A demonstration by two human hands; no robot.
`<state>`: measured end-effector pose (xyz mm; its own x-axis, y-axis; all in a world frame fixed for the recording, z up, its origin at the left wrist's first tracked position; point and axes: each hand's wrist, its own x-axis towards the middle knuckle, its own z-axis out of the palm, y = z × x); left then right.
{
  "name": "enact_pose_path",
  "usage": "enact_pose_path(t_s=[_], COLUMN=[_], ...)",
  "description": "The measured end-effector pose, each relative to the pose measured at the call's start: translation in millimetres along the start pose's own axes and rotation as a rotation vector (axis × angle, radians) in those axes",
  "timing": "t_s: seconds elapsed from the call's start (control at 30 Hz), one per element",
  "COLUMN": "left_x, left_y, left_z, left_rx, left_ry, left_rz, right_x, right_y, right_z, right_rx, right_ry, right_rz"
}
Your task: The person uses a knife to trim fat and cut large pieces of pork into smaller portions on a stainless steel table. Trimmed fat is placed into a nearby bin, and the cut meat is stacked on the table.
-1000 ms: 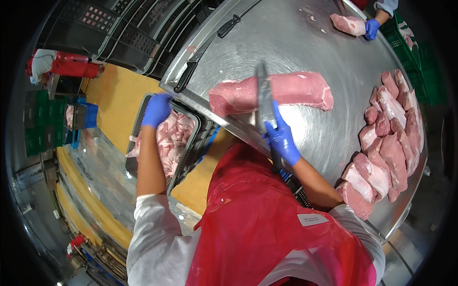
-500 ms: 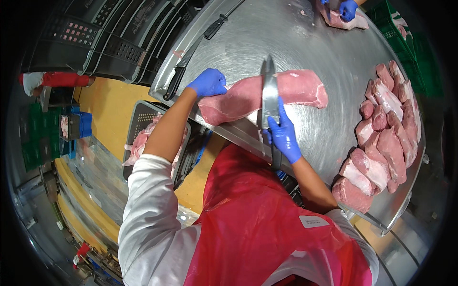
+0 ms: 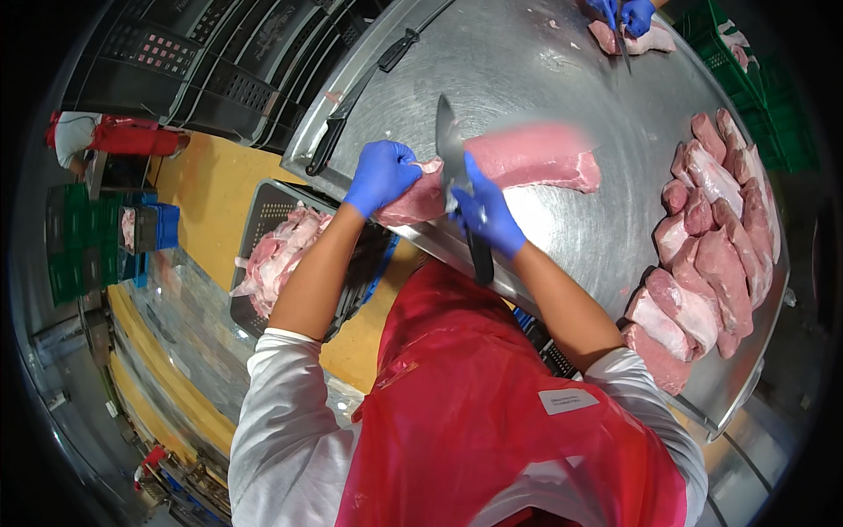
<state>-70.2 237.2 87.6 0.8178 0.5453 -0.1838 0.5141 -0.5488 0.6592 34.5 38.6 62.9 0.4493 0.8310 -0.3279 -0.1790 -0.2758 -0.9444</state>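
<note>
Crosswise near the desk's front edge lies the meat, its left end almost at that rim, its right end blurred. The knife stands over it, tip pointing away; whether the blade has gone right through, I cannot tell. The right hand is wrapped around the knife's handle, which juts past the rim. The left hand is curled closed, fingertips pinching the meat's left end. Open metal stretches beyond the meat and rightward to the cuts heaped along the right edge. A second knife and a rod line the left rim. Below that corner sits a crate of trimmings. A co-worker's hands work at the far edge.
</note>
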Motion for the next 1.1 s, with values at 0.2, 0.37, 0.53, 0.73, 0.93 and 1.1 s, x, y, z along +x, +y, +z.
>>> enact_pose_path(t_s=[0.2,0.37,0.53,0.73,0.93,1.1], left_x=[1.8,-0.7,-16.2,-106.2,-150.1,-57.6], left_y=[2.7,20.3,18.8,-92.8,-207.1,11.9], left_z=[7.8,-3.5,-48.8,-131.5,-69.1,56.7], left_rx=[0.079,0.173,-0.325,-0.045,0.561,0.546], left_ry=[0.109,0.222,0.294,0.728,0.357,0.085], left_rz=[0.07,0.148,-0.056,-0.108,-0.154,0.296], right_x=[-94.8,3.6,-31.0,-81.5,-116.5,-109.5], right_y=[-19.4,19.7,-1.2,58.5,65.8,84.0], right_z=[10.8,43.8,36.2,-45.3,-146.1,-201.5], right_rx=[0.123,0.17,0.014,-0.041,0.016,-0.188], right_ry=[-0.207,-0.164,-0.464,-0.19,0.32,0.54], right_rz=[0.138,-0.328,-0.109,-0.073,0.13,0.007])
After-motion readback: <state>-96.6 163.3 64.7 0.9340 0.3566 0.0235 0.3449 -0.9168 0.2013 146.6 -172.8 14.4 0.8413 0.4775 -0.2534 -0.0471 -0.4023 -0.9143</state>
